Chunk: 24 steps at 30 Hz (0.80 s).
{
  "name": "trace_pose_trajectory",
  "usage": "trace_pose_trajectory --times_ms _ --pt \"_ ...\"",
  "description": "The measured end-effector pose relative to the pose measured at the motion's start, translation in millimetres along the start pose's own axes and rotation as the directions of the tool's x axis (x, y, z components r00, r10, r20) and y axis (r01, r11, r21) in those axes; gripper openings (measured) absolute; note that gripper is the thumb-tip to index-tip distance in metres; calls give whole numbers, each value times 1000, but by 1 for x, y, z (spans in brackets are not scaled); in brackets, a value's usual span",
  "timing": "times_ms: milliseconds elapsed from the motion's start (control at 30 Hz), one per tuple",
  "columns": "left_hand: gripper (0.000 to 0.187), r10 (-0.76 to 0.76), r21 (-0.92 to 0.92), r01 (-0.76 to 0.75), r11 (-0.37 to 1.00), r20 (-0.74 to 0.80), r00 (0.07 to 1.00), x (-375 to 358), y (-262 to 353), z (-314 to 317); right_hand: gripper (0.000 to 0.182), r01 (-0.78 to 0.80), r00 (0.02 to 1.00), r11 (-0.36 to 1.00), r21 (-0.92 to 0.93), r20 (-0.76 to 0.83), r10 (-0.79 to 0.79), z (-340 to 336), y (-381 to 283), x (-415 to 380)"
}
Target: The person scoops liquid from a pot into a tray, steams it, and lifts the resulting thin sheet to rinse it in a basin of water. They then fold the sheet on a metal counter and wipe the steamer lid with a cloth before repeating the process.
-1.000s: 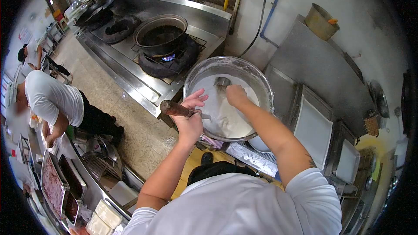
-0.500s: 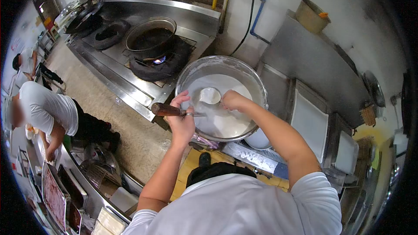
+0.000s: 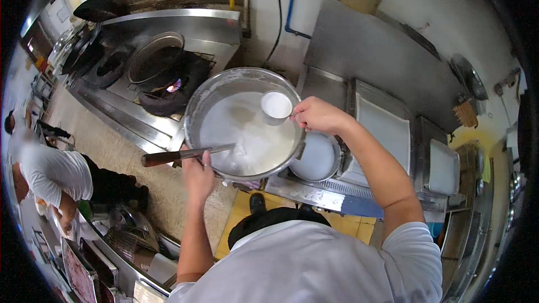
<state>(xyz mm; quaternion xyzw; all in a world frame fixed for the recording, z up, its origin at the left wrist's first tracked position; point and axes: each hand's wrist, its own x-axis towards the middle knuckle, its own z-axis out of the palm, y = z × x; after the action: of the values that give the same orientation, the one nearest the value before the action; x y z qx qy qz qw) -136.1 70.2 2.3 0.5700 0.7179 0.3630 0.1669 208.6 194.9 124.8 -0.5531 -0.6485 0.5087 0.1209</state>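
Note:
My right hand [image 3: 319, 115] grips the handle of a small round cup [image 3: 276, 104] filled with white liquid, held over the right side of a large metal pot [image 3: 247, 74]. Milky liquid [image 3: 224, 120] fills much of this pot. At the pot's lower left edge is my left hand [image 3: 197, 175], its fingers closed around a wooden-handled tool [image 3: 163, 158]. The tool's metal end reaches over the liquid. A smaller bowl of whitish liquid [image 3: 315, 160] sits just right of the pot, below my right hand.
Behind at the left, a stove [image 3: 120, 109] holds a dark pan [image 3: 154, 64] above a flame. Lined trays [image 3: 382, 134] stand at the right. A worker in a white shirt [image 3: 53, 174] bends over a counter at the far left, near metal trays [image 3: 78, 275].
My right hand has raised the cup from the liquid and moved it right. The view has shifted, showing more of the smaller bowl. My left hand's fingers have closed on the wooden-handled tool.

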Motion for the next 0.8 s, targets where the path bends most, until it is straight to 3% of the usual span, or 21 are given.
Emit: trace_pose_trajectory --times_ms 33,133,233,333,367,467,567,800 --pt "57 -122 61 118 991 62 991 -9 29 -16 16 -18 1000 1000 1 -9 18 -11 -1 -14" --pt "57 -273 509 51 859 371 887 -17 76 -53 16 -25 999 1000 -19 -31 25 -40 25 -41" --pt "52 -361 172 317 933 429 828 -38 119 -43 18 -32 999 999 15 -25 32 -71 68 -68" --pt "43 -179 -68 246 967 505 844 -56 160 0 19 -72 995 996 58 -67 75 -95 102 -109" --pt "31 -143 -70 210 975 525 839 -61 177 15 19 -89 991 994 68 -93 96 -103 113 -123" --pt "26 127 -224 -27 974 445 886 -83 202 78 19 -109 978 987 115 -167 127 -123 179 -148" --pt "22 162 -307 -2 952 498 852 -104 218 145 20 -204 944 973 104 -243 224 -139 233 -177" --pt "21 161 -329 107 938 689 706 -161 267 234 23 -320 827 895 311 -368 424 -164 329 -229"
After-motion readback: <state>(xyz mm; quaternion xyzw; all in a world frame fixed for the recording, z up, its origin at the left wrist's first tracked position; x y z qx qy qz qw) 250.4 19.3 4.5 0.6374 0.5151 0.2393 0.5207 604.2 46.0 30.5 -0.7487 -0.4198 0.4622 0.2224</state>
